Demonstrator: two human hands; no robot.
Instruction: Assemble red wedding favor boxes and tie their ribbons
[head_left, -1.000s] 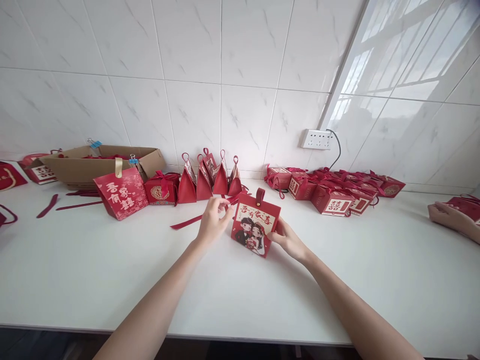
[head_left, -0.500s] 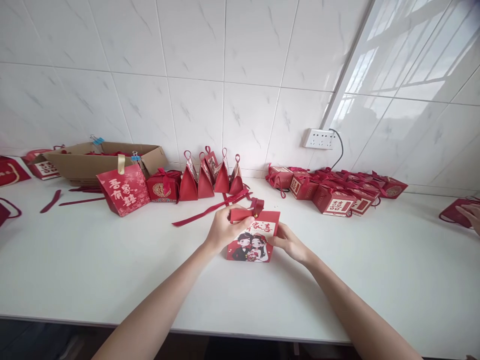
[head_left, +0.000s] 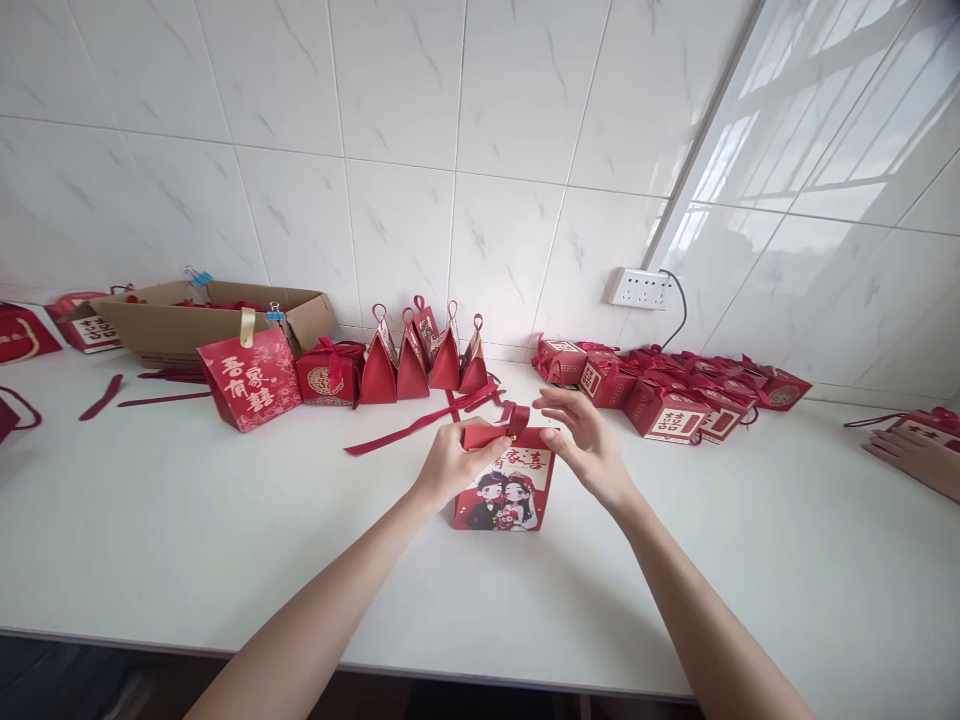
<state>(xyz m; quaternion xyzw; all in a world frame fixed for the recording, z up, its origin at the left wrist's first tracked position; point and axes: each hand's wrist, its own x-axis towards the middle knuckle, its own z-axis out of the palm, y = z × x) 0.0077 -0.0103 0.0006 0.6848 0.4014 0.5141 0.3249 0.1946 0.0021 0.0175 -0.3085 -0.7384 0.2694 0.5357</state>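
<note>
A red gift box (head_left: 507, 492) printed with a cartoon bride and groom stands upright on the white table (head_left: 225, 540). My left hand (head_left: 450, 462) grips its top left edge, thumb pressed along the folded red flap beside a small gold stud. My right hand (head_left: 585, 440) hovers at the box's upper right with fingers spread, close to the edge; I cannot tell whether it touches.
Behind stand several red pyramid boxes (head_left: 424, 355), a red ribboned box (head_left: 326, 372), a red bag with gold characters (head_left: 251, 380), a cardboard carton (head_left: 202, 315) and loose red ribbons (head_left: 420, 418). Several small red boxes (head_left: 675, 395) lie right. Another person's hand (head_left: 911, 452) rests far right.
The box went from tilted in both hands to upright on the table. My left hand closed on its top flap. My right hand let go of the side and opened.
</note>
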